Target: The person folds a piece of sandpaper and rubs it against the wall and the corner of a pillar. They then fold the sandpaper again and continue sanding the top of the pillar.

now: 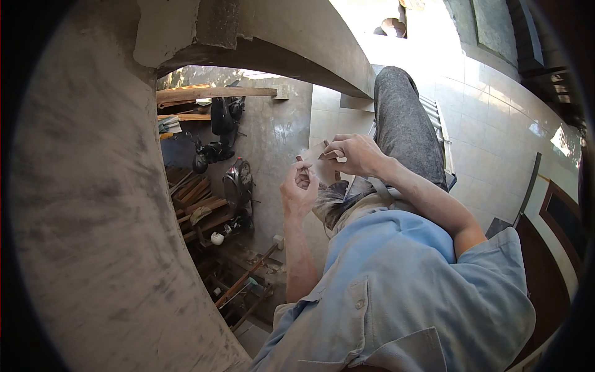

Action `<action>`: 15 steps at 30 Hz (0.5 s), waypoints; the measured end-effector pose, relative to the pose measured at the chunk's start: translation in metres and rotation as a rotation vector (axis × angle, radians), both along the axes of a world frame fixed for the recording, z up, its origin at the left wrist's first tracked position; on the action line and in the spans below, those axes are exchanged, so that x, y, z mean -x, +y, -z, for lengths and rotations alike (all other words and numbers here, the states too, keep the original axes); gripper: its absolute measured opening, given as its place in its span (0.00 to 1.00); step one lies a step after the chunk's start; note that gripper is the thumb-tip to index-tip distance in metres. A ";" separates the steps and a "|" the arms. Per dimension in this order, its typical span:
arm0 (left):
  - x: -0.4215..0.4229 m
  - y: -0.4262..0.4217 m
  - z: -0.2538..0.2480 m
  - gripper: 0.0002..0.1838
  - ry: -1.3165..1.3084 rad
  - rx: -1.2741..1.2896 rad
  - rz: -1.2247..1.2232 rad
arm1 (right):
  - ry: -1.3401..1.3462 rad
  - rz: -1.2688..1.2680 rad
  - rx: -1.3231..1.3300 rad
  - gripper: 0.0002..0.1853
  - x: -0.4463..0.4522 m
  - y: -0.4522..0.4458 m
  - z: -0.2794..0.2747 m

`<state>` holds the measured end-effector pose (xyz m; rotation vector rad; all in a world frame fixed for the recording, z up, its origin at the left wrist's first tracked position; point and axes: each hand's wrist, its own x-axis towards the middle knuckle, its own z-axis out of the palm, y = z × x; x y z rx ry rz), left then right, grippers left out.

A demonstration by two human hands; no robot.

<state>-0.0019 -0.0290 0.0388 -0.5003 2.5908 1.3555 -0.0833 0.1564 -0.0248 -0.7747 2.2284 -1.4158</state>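
Observation:
Both hands hold a small, dusty sheet of sandpaper (322, 166), pale on its face and brown at the curled edges. My left hand (299, 188) is closed, with thumb and fingers pinching its near left edge. My right hand (355, 154) grips the upper right edge between thumb and bent fingers. Whitish dust covers the fingers of both hands. The sheet is in front of my lap, above my dusty trousers (406, 118). Part of it is hidden behind the fingers.
A grey plastered wall (93, 204) with dark smudges curves along the left, and a concrete beam (297, 37) crosses above. Far below are motorbikes (238, 186), stacked timber (195, 195) and a tiled floor (489, 149). A metal ladder (439, 127) shows beside my leg.

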 end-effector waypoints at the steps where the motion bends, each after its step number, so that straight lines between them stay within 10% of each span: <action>1: 0.000 0.001 0.001 0.12 0.004 0.014 -0.002 | 0.003 0.029 0.012 0.15 -0.002 -0.001 0.000; 15: -0.002 -0.020 -0.009 0.17 -0.054 -0.408 -0.042 | -0.590 0.055 0.455 0.13 0.011 0.009 0.004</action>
